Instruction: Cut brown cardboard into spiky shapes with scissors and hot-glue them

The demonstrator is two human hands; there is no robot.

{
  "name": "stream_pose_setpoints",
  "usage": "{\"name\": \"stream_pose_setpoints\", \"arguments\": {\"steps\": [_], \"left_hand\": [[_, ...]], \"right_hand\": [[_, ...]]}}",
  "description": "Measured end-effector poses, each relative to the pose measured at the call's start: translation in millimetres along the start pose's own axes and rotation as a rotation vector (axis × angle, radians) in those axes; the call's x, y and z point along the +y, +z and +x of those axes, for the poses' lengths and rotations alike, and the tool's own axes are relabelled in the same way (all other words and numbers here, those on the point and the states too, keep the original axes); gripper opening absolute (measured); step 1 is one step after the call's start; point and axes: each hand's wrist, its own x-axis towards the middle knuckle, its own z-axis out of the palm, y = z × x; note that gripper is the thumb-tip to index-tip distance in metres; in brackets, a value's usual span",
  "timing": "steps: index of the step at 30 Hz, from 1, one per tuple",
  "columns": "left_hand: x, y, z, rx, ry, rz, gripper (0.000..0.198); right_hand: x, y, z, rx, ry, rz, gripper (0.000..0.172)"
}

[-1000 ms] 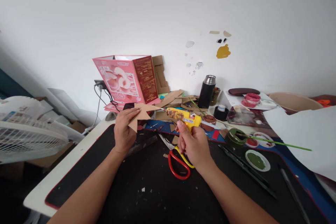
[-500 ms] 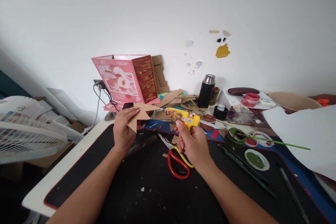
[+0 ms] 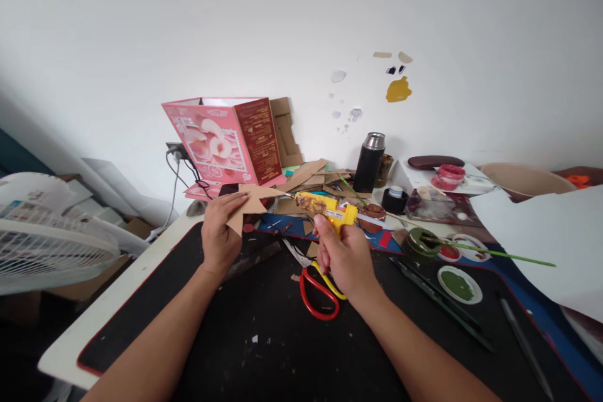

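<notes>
My left hand [image 3: 220,233] grips a pointed, star-like piece of brown cardboard [image 3: 254,200] by its left side, fingers over the top. In my right hand [image 3: 346,254] is a yellow hot glue gun [image 3: 325,208], its body stained near the front and a clear glue stick [image 3: 372,222] jutting from the back. The gun's nozzle points left, close to the cardboard's right tip; whether they touch I cannot tell. Below the gun, scissors with red and yellow handles [image 3: 320,294] lie on the black mat [image 3: 264,352].
Behind my hands are cardboard scraps [image 3: 306,174], a pink box [image 3: 217,144] and a black thermos [image 3: 370,163]. At the right stand a green paint jar [image 3: 421,246] with a brush, and a lid of green paint [image 3: 460,284]. A white fan [image 3: 56,232] is at the left.
The whole view has shifted very slightly. Both hands keep their holds, and the glue gun and cardboard stay in nearly the same place relative to each other.
</notes>
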Motion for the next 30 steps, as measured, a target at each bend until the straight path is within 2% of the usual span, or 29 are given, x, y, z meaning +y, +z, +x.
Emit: {"name": "stream_pose_setpoints", "arguments": {"steps": [30], "left_hand": [[0.1, -0.6, -0.1, -0.002, -0.001, -0.006, 0.025]], "right_hand": [[-2.9, 0.4, -0.9, 0.012, 0.019, 0.025, 0.072]]}}
